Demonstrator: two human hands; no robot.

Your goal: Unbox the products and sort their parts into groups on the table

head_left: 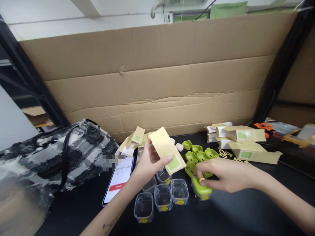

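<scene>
My left hand [152,160] is closed round a pale yellow cardboard box [163,144] with a green square on it, held tilted above the table. Below it stand several small clear plastic containers [163,196] with yellow smiley stickers. Farther right, my right hand [221,172] pinches the top of a clear container with a green lid [201,187], near a small yellow loop [201,179]. That container appears to rest on the table. Just behind it lie several loose green lids [197,149], some partly covered by my right hand.
Opened yellow boxes [251,134] are stacked at the back right, with yellow loops [225,153] beside them. More boxes [134,139] lie behind my left hand. A phone [119,180] shows a timer next to a black-and-white bag [81,154]. A cardboard wall [157,85] closes the back.
</scene>
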